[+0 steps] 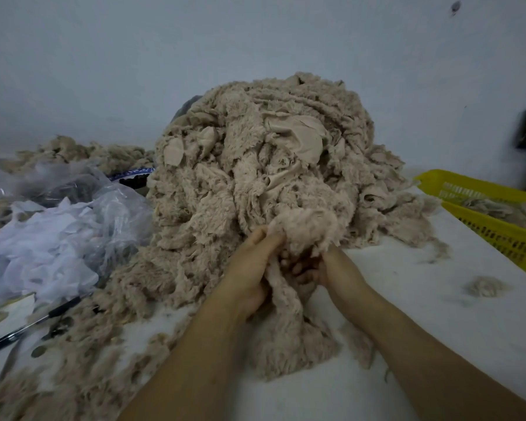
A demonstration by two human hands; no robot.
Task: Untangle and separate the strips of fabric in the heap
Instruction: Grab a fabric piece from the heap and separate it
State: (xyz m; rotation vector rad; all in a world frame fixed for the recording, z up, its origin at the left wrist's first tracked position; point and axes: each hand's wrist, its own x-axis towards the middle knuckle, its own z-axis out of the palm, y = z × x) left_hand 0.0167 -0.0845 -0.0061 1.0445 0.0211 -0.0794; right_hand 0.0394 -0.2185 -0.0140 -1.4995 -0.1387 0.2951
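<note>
Heap (264, 165) of beige fleecy fabric strips: piled high at mid tabletop (422, 323), back against the wall (255, 41); its near edge spreads left and forward in loose tangles.
Strip (289, 317): drawn from the heap's near foot, hanging down between both hands towards the person.
Left hand (249, 275): fingers curled round the strip's upper part; right hand (325, 268): fingers curled into the same strip from the other side.
Yellow baskets (495, 238): along the right edge, some scraps inside.
Open tabletop: right of the hands up to the baskets, bearing one small tuft (486, 286).
Left side crowded: plastic bag (73, 226) of white scraps; pen (34, 325) at the heap's fringe.
</note>
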